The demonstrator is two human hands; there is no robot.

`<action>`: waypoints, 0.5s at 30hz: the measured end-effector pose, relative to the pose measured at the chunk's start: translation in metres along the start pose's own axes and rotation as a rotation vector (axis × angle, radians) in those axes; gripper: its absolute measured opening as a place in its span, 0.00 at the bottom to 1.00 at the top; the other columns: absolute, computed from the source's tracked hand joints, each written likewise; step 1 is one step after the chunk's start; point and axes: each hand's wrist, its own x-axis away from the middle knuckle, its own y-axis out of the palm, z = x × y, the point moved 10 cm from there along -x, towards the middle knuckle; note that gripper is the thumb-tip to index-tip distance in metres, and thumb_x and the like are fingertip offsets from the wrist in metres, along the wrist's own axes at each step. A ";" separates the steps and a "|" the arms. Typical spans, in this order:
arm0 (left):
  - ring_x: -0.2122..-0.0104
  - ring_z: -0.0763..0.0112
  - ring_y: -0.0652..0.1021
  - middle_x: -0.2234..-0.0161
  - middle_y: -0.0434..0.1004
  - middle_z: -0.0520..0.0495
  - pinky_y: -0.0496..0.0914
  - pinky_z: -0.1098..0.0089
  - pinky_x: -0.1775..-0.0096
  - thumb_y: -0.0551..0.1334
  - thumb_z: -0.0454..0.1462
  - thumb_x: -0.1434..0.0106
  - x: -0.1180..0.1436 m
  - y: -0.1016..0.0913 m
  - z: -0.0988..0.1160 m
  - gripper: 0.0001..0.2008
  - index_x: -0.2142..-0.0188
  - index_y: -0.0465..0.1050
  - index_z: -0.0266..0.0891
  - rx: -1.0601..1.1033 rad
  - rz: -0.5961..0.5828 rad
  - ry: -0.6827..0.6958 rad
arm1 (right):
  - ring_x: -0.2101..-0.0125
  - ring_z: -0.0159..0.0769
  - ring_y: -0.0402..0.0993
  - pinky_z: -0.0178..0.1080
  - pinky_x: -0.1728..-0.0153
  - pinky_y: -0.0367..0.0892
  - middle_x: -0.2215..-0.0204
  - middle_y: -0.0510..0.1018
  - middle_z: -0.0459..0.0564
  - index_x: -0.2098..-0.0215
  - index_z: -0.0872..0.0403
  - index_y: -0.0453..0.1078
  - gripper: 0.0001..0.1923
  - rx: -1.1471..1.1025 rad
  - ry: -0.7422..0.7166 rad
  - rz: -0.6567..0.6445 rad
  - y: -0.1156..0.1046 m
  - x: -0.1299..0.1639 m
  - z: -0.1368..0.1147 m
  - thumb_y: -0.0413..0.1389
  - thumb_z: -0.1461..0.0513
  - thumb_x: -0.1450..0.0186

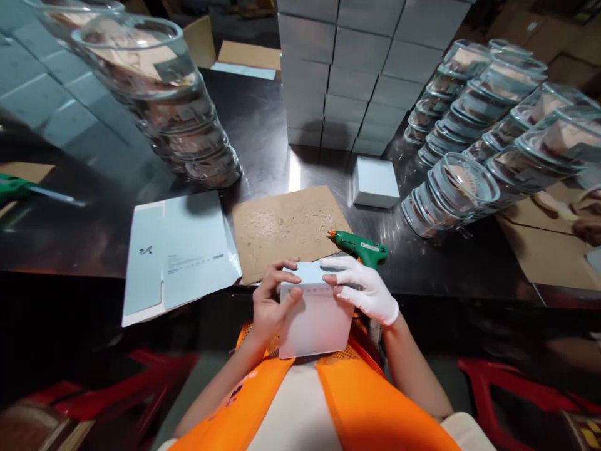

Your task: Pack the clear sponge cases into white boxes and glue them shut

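At the near edge of a dark steel worktable (263,134), a person in an orange vest (361,407) holds a pale blue carton (317,313) against the body with both hands. The bare left hand (271,300) grips the carton's left side, fingers curled over the top edge and thumb pressed on its face; the right hand (364,285), in a white glove, pinches the upper right corner, fingertips resting on the folded top flap. The two hands sit close together with the carton clamped between them. A green glue gun (361,246) lies just beyond the gloved hand, its nozzle pointing left onto a scuffed cardboard sheet (286,225) (flecked with what looks like dried glue). To the left of the sheet rests a stack of flat, unfolded carton blanks (181,254) in the same pale blue. A finished closed box (375,181) stands alone near the table's middle, in front of a tall wall of stacked boxes (352,69). Columns of clear plastic containers (488,119) with brown contents lean across the right side, and another stack of such containers (159,94) rises at upper left. Red plastic stools (498,388) show beneath the table.
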 end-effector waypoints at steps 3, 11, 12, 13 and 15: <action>0.50 0.53 0.83 0.59 0.82 0.42 0.77 0.52 0.45 0.73 0.52 0.38 0.000 0.003 -0.004 0.17 0.67 0.80 0.42 0.027 -0.012 -0.022 | 0.37 0.47 0.75 0.54 0.33 0.65 0.38 0.80 0.54 0.50 0.46 0.84 0.18 0.011 0.062 -0.018 0.002 0.003 0.010 0.60 0.47 0.28; 0.49 0.58 0.83 0.59 0.80 0.48 0.76 0.60 0.45 0.75 0.52 0.40 -0.005 -0.031 -0.020 0.19 0.65 0.76 0.42 0.131 0.227 -0.132 | 0.22 0.56 0.42 0.59 0.27 0.53 0.20 0.35 0.61 0.20 0.43 0.25 0.78 -0.136 0.207 0.327 0.001 0.050 0.055 0.62 0.25 0.51; 0.49 0.60 0.83 0.59 0.79 0.49 0.75 0.62 0.45 0.76 0.51 0.41 -0.006 -0.033 -0.020 0.19 0.65 0.75 0.42 0.166 0.264 -0.139 | 0.23 0.58 0.45 0.60 0.27 0.52 0.20 0.38 0.62 0.19 0.44 0.27 0.76 -0.133 0.245 0.305 0.010 0.057 0.056 0.64 0.27 0.49; 0.49 0.61 0.83 0.59 0.79 0.50 0.75 0.64 0.44 0.76 0.52 0.41 -0.007 -0.032 -0.018 0.19 0.65 0.75 0.42 0.206 0.284 -0.136 | 0.24 0.58 0.50 0.60 0.27 0.54 0.21 0.44 0.63 0.19 0.45 0.31 0.72 -0.146 0.289 0.283 0.017 0.063 0.057 0.65 0.30 0.45; 0.47 0.62 0.82 0.56 0.79 0.50 0.75 0.64 0.44 0.76 0.55 0.43 -0.011 -0.024 -0.011 0.23 0.58 0.76 0.46 0.300 0.280 -0.119 | 0.28 0.57 0.62 0.58 0.29 0.60 0.24 0.58 0.62 0.19 0.45 0.41 0.63 -0.227 0.359 0.265 0.024 0.067 0.055 0.67 0.37 0.40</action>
